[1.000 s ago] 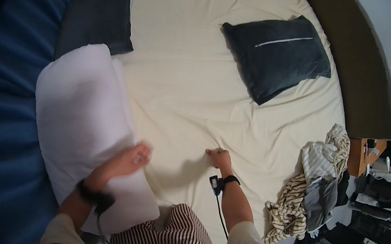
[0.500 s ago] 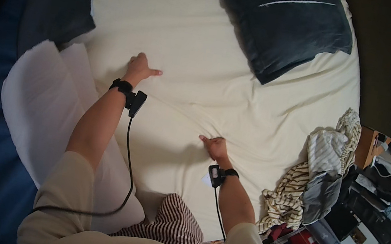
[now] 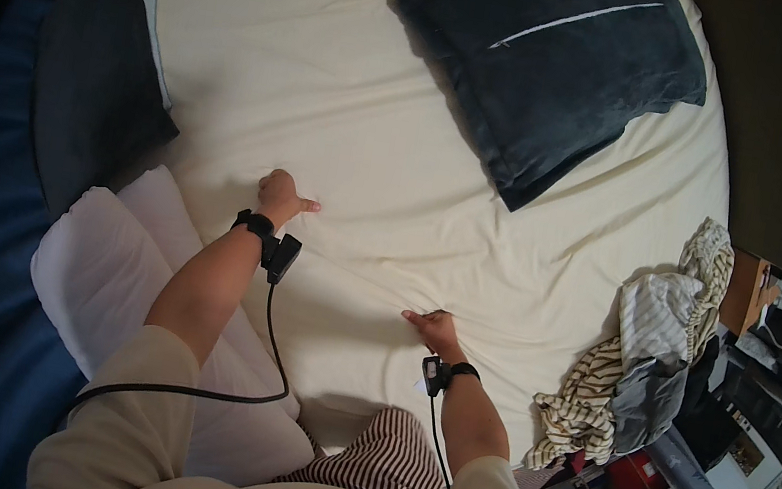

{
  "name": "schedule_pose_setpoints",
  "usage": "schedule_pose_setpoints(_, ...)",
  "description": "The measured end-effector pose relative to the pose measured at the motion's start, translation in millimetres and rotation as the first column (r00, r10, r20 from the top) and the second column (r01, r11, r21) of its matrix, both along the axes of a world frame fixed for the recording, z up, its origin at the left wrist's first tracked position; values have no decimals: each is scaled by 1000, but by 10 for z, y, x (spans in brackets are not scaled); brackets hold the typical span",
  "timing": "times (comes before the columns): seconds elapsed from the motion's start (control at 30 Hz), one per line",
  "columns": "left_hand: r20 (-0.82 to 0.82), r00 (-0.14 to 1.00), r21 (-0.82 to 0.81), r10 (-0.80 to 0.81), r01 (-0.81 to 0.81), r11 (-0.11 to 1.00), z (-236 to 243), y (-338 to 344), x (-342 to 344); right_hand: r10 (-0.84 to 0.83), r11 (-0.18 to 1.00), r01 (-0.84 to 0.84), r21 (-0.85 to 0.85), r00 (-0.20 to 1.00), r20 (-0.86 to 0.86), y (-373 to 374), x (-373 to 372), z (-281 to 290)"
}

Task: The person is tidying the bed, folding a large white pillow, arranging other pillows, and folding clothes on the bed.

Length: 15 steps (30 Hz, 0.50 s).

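While our left hand (image 3: 283,198) is resting, thumb apart from fingers, on the cream sheet (image 3: 334,84) spreading near to far, our right hand (image 3: 437,330) is touching it nearer, finger closure unclear.

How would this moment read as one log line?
left hand: at sheet, grip unclear | right hand: at sheet, grip unclear | left: white bedding | right: striped cloth, dark pillow

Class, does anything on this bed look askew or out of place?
Yes: the dark pillow at right lies slantwise, the cream sheet is wrinkled, not smooth, and striped cloth lies crumpled, not folded, near the right edge.
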<state>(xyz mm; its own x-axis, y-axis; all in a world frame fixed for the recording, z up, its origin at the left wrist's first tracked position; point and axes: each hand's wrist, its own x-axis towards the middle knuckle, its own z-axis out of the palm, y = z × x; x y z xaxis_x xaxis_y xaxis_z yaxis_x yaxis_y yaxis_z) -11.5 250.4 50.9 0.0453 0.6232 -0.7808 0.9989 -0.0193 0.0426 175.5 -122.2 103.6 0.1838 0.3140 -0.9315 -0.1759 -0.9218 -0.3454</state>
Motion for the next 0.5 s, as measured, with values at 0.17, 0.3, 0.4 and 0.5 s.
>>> schedule_pose_setpoints(0.17,55,992,257,-116,98,962,160,-150,3,123,992,-122,-29,992,6,19,47,-84)
schedule_pose_setpoints(0.3,-20,996,329,-82,84,941,191,-223,336,601,785,-596,170,799,26,-242,208,-390)
schedule_pose_setpoints(0.4,-23,997,197,-77,80,977,219,-254,0,327,944,-300,137,908,-263,-34,330,-247)
schedule_pose_setpoints(0.5,-174,974,177,-147,178,968,318,-197,232,-274,748,366,553,930,-245,209,1477,-680)
